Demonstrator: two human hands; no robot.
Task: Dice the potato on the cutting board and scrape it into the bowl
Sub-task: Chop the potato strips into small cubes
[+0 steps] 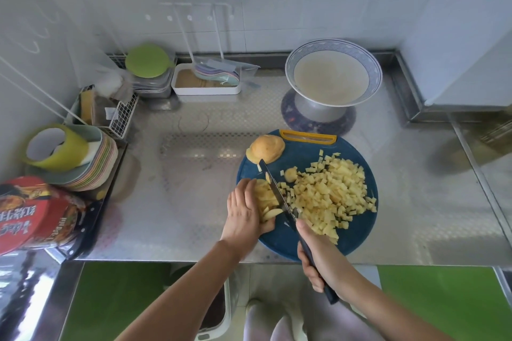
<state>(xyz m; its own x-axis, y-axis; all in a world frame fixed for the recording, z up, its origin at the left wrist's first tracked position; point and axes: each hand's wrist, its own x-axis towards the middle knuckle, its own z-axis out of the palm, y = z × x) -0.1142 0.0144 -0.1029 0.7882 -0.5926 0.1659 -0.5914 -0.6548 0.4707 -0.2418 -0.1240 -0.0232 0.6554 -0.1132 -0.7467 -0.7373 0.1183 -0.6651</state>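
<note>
Pointing upper left, the knife (278, 191) is gripped by curled fingers of the right hand (318, 259), the sliced potato (266, 198) held by fingers of the left hand (245, 209).

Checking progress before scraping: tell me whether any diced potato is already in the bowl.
No, the bowl shows no potato pieces; the diced potato lies heaped on the cutting board.

We log left hand (245, 210) palm down, fingers curled onto the sliced potato (266, 196); right hand (321, 257) grips the knife (279, 196); both forearms cross the near edge of the counter (180, 216).
</note>
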